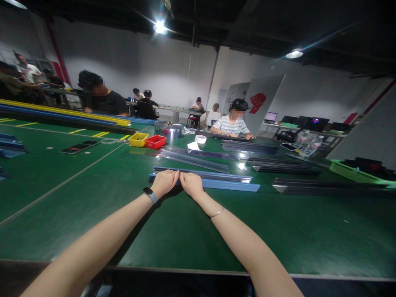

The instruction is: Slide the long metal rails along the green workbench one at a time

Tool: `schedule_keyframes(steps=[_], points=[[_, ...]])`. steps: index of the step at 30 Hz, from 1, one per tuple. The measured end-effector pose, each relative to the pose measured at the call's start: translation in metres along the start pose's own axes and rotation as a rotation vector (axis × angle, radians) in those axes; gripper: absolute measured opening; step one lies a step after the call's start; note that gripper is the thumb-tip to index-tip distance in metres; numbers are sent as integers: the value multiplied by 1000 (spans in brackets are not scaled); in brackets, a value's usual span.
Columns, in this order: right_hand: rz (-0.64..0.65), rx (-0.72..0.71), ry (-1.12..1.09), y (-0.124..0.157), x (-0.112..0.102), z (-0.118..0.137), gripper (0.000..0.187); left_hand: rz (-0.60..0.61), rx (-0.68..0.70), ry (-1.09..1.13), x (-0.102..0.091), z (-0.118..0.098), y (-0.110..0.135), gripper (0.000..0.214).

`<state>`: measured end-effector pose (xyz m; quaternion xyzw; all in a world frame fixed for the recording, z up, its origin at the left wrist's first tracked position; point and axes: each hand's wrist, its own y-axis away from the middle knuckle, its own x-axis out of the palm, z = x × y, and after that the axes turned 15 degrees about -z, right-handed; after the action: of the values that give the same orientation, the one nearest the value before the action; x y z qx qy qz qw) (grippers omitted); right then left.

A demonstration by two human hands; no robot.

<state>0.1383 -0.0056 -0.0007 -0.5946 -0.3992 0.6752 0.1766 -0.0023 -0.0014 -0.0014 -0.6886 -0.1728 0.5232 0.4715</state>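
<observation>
Both my arms reach forward over the green table. My left hand [166, 181], with a watch at the wrist, is closed over the left part of a long blue plastic strip [230, 184]. Close beside it, my right hand [192, 184] is curled over the same strip, and the two hands almost touch. A second blue strip [222, 176] with a shiny face lies parallel just behind. My fingertips are hidden beneath the hands. Farther back lies a clear strip [194, 160].
Yellow [138, 139] and red [156, 142] bins, a tape roll [201, 139] and a phone [81, 147] lie behind. Dark strips [328, 187] rest at right, near a green basket [359, 173]. Long yellow strips [68, 112] lie at left. A co-worker [233, 123] sits opposite.
</observation>
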Motion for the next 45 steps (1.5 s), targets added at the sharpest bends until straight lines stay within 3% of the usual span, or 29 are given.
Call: schedule_keyframes(steps=[19, 34, 45], points=[[-47, 41, -34, 3, 2, -1, 44, 2, -43, -19, 4, 0, 2, 49], [57, -60, 72, -4, 6, 0, 40, 32, -16, -8, 5, 0, 1, 47], [-4, 41, 77, -1, 7, 2, 46, 34, -16, -14, 4, -1, 1, 46]])
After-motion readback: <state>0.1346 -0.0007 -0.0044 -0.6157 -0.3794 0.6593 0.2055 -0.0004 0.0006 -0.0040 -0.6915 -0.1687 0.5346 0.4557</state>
